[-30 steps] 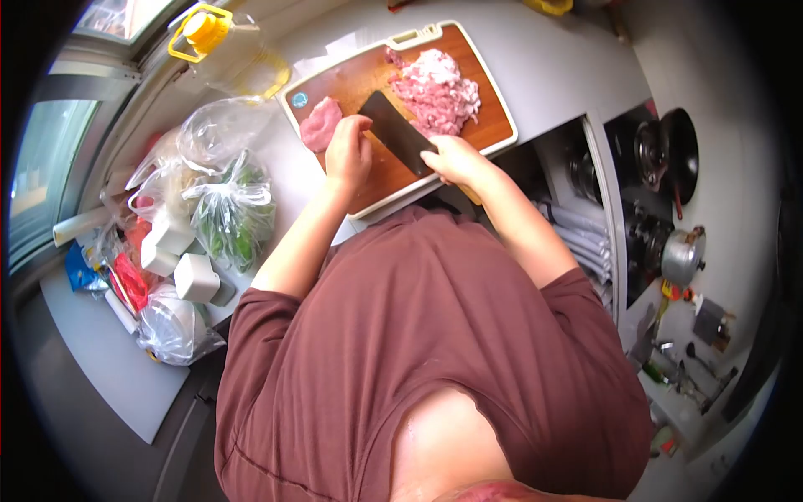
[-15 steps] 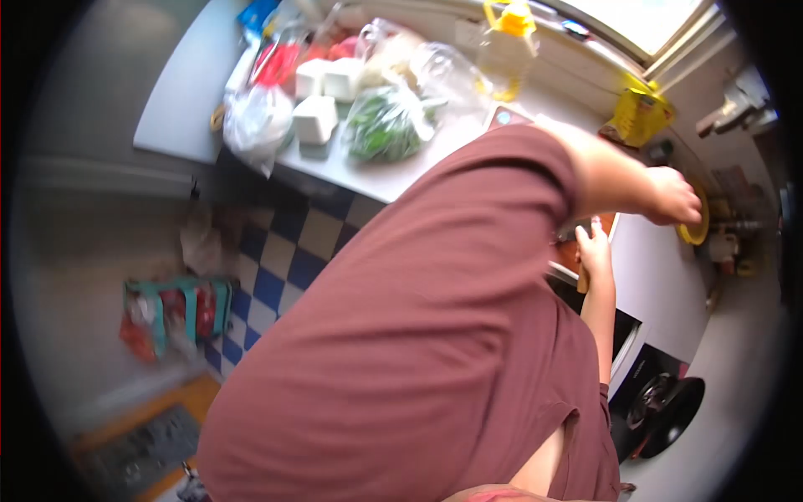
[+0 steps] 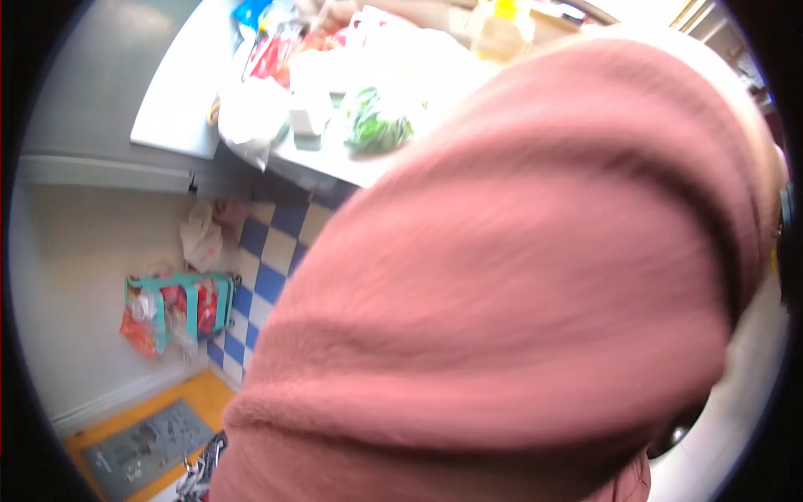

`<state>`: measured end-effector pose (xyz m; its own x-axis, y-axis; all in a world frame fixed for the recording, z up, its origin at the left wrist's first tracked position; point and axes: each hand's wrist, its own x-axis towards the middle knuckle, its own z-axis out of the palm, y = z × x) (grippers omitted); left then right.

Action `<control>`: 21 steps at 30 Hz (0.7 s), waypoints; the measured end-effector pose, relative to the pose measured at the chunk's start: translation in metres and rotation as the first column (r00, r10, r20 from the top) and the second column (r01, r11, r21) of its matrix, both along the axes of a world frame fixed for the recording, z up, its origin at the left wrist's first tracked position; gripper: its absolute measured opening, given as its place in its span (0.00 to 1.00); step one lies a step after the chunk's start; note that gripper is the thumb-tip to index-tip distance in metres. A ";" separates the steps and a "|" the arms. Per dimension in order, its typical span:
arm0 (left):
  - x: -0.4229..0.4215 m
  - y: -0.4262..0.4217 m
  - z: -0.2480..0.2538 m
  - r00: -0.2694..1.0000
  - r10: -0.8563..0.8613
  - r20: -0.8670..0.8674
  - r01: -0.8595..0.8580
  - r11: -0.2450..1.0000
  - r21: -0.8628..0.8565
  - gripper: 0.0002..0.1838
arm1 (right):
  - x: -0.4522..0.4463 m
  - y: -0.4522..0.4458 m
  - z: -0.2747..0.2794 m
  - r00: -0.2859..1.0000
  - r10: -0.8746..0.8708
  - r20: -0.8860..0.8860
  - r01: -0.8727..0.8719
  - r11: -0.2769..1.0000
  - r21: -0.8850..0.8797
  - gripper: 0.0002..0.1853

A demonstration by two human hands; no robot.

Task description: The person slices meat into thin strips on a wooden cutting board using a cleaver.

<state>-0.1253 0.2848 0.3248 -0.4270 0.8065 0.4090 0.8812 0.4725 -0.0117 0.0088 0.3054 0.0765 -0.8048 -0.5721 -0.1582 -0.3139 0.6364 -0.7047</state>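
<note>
A reddish-brown sleeve [image 3: 502,251] on my raised left arm covers most of the view and is smeared by motion. Only a strip of bare forearm [image 3: 765,159] shows past the cuff at the right edge. Neither my left hand nor my right hand can be seen, and whatever they touch is hidden. Beyond the sleeve, leafy greens [image 3: 372,125] lie on the overexposed counter. Beside them stands a white block-shaped object [image 3: 309,113], with a white plastic bag [image 3: 251,117] to its left.
An oil bottle [image 3: 502,38] with a yellow cap stands at the back, and red packaging [image 3: 272,54] lies further left. Below are a teal rack [image 3: 192,305] holding bags, blue-and-white floor tiles [image 3: 272,284] and a grey mat [image 3: 146,452]. A dark pan edge [image 3: 682,431] shows lower right.
My left arm has risen toward the camera and to the right, so its sleeve now fills the view. Both hands and the wooden handle at my right hand have gone out of sight.
</note>
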 end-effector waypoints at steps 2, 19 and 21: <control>0.000 -0.002 -0.004 0.999 0.046 0.027 -0.045 0.998 -0.040 0.10 | 0.008 -0.004 -0.006 0.989 0.114 -0.089 -0.111 0.993 0.035 0.25; 0.091 -0.339 -0.261 0.391 0.771 0.503 -0.826 0.535 -0.177 0.14 | 0.001 0.023 0.038 0.978 -0.174 0.113 0.142 0.959 0.245 0.21; 0.101 -0.333 -0.271 0.282 0.806 0.521 -0.862 0.451 -0.232 0.17 | 0.017 0.015 0.042 0.970 -0.159 0.183 0.110 0.962 0.251 0.20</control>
